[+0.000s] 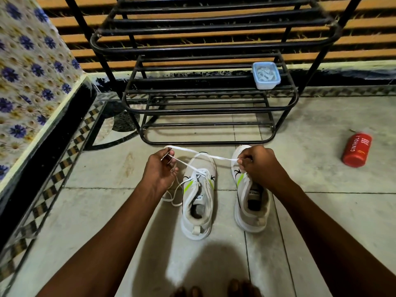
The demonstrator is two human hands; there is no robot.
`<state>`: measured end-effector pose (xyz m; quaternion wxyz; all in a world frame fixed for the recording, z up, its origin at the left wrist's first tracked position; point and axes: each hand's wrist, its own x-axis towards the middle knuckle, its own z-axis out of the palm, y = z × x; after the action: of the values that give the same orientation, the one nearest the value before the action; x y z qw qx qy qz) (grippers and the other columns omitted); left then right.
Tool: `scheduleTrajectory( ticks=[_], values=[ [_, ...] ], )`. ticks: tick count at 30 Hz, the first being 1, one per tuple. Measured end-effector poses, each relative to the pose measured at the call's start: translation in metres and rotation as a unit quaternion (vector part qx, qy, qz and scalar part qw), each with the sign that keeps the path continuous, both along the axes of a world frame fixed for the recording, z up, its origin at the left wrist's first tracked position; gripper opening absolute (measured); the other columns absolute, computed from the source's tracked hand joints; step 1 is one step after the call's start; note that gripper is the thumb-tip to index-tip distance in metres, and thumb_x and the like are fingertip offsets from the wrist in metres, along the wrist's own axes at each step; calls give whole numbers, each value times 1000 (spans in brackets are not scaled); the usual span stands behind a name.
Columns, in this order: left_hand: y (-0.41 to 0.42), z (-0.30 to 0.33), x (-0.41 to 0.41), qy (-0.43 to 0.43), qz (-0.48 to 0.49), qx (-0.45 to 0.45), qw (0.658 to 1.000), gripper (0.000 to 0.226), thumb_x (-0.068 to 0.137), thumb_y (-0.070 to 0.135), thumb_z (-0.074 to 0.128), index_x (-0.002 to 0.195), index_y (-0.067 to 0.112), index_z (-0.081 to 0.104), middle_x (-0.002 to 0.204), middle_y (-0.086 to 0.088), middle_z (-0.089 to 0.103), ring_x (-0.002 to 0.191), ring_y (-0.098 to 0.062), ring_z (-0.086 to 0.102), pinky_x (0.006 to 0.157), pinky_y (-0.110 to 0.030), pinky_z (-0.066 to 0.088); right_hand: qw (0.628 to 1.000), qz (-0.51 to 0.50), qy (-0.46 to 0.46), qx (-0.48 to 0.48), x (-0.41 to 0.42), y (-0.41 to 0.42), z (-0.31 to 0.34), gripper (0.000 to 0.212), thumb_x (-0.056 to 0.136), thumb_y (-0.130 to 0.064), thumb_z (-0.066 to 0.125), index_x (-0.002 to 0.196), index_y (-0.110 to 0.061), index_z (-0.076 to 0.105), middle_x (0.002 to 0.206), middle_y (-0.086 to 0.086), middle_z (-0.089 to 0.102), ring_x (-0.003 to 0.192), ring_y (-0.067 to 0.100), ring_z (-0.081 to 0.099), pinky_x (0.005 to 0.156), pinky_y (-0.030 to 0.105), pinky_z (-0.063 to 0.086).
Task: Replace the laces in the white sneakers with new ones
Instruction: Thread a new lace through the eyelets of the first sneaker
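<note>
Two white sneakers with green stripes stand side by side on the floor, toes pointing away from me: the left sneaker (198, 202) and the right sneaker (250, 202). A white lace (205, 154) is stretched between my hands above the toes. My left hand (159, 170) pinches one end, with loose lace hanging and looping down beside the left sneaker. My right hand (258, 166) pinches the other end over the right sneaker's front. Part of the lace runs into the left sneaker's upper eyelets.
A black metal shoe rack (207, 103) stands right behind the sneakers. On its shelf sits a small lidded plastic box (266, 75) with white laces inside. A red bottle (356, 150) lies on the tiles at right. A floral-covered ledge (32, 82) is at left.
</note>
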<state>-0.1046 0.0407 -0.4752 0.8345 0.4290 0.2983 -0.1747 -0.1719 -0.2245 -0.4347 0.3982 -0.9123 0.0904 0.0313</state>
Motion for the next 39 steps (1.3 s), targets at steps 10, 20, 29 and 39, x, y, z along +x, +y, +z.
scheduleTrajectory(
  ticks=[10, 20, 29, 39],
  values=[
    [-10, 16, 11, -85, 42, 16, 995, 7, 101, 1, 57, 102, 0, 64, 92, -14, 65, 88, -20, 69, 69, -19, 59, 994, 43, 15, 103, 0, 6, -5, 17, 89, -14, 72, 73, -14, 79, 66, 13, 66, 63, 16, 55, 67, 29, 43],
    [-21, 2, -17, -214, -222, 286, 907, 27, 99, 2, 63, 122, -12, 64, 132, -11, 64, 116, -26, 67, 94, -35, 57, 873, -70, 100, 472, 0, 33, -19, 20, 99, -7, 58, 84, 1, 68, 61, 6, 50, 50, 11, 43, 45, 21, 34],
    [-9, -3, -63, -293, -363, 505, 726, 48, 61, 21, 79, 107, 29, 70, 98, -1, 63, 82, -13, 61, 78, -27, 52, 878, -121, 103, 451, -9, 51, -28, 10, 91, 5, 67, 90, 0, 60, 83, 26, 70, 63, 23, 71, 55, 25, 57],
    [-2, -24, -71, -251, -283, 557, 739, 6, 84, 17, 74, 90, 19, 75, 81, 5, 74, 76, -13, 68, 73, -35, 56, 943, -100, 25, 318, -6, 76, -41, 18, 76, 15, 76, 80, 6, 61, 85, 27, 73, 74, 32, 76, 67, 40, 64]
  ],
)
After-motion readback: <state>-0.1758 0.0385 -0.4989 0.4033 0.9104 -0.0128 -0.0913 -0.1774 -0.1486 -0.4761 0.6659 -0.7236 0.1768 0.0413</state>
